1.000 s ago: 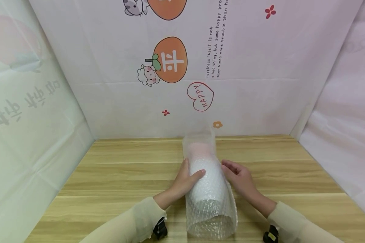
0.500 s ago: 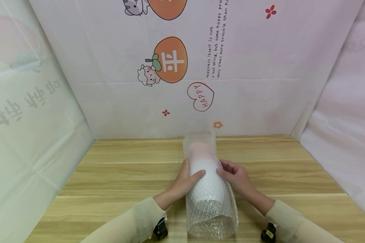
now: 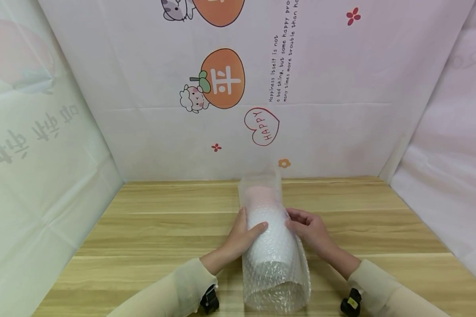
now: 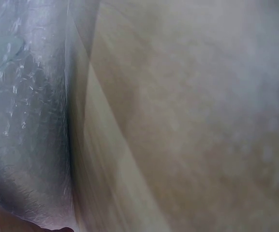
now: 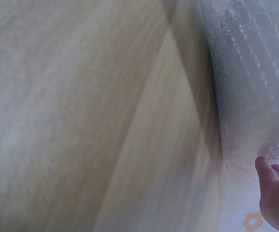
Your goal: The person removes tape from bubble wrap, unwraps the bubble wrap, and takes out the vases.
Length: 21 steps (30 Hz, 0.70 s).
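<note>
A roll of clear bubble wrap [image 3: 275,297] lies lengthwise on the table around a white, rounded object [image 3: 271,237] with a pinkish far part; its exact kind is hidden by the wrap. My left hand [image 3: 238,235] holds the bundle from the left, thumb on top and the other fingers down its side. On the right side, my right hand [image 3: 311,231] pinches the wrap's edge between thumb and curled fingers. In the right wrist view the right hand [image 5: 277,193] shows at the bundle's far end. The left wrist view has the bubble wrap [image 4: 23,111] along its left side.
The wood-grain table [image 3: 162,224] extends to both sides of the bundle. A white printed cloth [image 3: 325,132] hangs behind the table, with more cloth at left and right. The wrap's far end reaches the table's back edge. Both wrists wear small black cameras.
My right hand has moved slightly left onto the wrap's right side, its thumb coming to rest there, then shifting back a little. The left hand and the bundle stay in place.
</note>
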Each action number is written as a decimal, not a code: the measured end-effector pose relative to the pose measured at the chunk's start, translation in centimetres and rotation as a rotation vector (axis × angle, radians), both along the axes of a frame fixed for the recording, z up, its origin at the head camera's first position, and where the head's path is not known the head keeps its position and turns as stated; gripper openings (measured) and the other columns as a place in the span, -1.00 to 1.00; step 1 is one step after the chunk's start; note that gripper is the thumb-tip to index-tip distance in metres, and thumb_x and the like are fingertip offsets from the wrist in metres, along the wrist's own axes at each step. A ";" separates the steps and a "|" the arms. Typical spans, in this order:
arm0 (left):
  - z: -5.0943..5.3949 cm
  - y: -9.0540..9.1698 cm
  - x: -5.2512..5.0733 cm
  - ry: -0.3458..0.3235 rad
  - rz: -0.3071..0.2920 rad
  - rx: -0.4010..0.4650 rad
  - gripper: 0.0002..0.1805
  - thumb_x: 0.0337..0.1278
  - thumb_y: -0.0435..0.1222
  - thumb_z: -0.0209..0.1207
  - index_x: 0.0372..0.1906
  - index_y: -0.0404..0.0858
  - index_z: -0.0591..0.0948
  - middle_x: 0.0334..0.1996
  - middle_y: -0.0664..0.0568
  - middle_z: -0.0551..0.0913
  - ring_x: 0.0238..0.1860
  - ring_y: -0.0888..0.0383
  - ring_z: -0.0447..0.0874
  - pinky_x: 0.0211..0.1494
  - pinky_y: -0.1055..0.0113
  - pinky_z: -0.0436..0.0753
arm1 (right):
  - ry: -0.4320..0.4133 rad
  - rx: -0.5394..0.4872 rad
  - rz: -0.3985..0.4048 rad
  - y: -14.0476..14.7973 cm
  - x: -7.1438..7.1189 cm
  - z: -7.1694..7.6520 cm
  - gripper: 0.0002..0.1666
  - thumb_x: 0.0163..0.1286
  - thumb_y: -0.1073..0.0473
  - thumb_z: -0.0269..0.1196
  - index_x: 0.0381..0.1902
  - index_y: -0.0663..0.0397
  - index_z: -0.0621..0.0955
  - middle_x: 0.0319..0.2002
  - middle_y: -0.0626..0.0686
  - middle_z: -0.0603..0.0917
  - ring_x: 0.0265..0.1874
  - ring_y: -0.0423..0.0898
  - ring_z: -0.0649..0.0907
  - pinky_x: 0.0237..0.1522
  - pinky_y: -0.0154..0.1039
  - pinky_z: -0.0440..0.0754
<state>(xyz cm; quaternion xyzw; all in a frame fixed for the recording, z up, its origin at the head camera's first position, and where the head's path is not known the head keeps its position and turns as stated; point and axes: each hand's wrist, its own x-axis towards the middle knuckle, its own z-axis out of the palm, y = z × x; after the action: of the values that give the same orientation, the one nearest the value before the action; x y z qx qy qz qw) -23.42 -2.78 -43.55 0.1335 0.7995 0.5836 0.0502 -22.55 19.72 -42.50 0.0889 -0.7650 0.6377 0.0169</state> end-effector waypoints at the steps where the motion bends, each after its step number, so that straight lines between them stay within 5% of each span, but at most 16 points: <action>1: 0.0 0.0 0.0 -0.001 0.003 0.001 0.11 0.22 0.11 0.13 0.49 -0.50 -0.19 0.50 -0.36 -0.19 0.49 -0.18 -0.23 0.47 -0.05 -0.10 | 0.004 0.000 0.001 0.0 0.0 0.0 -0.48 0.34 0.24 0.28 0.17 0.44 0.52 0.08 0.31 0.61 -0.04 -0.25 0.62 -0.08 -0.38 0.59; 11: -0.2 0.1 0.0 0.005 0.015 0.002 0.11 0.21 0.11 0.14 0.49 -0.51 -0.17 0.49 -0.36 -0.18 0.49 -0.18 -0.22 0.47 -0.05 -0.09 | 0.010 0.038 -0.040 0.2 -0.3 0.0 -0.58 0.31 0.28 0.30 0.08 0.41 0.60 -0.02 0.25 0.67 -0.13 -0.27 0.65 -0.14 -0.40 0.60; 21: 0.0 0.1 0.1 0.002 0.011 -0.006 0.11 0.21 0.12 0.13 0.48 -0.51 -0.17 0.49 -0.37 -0.19 0.49 -0.18 -0.23 0.47 -0.05 -0.10 | 0.073 0.189 -0.092 0.3 -0.2 0.0 -0.66 0.31 0.19 0.32 -0.01 0.26 0.69 -0.12 0.14 0.73 -0.17 -0.20 0.68 -0.22 -0.37 0.64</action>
<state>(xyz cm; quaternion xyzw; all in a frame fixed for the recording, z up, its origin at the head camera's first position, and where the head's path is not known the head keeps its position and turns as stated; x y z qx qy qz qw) -23.36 -2.66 -43.59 0.1293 0.8021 0.5812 0.0465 -22.74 20.01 -42.51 0.0781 -0.8238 0.5576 0.0657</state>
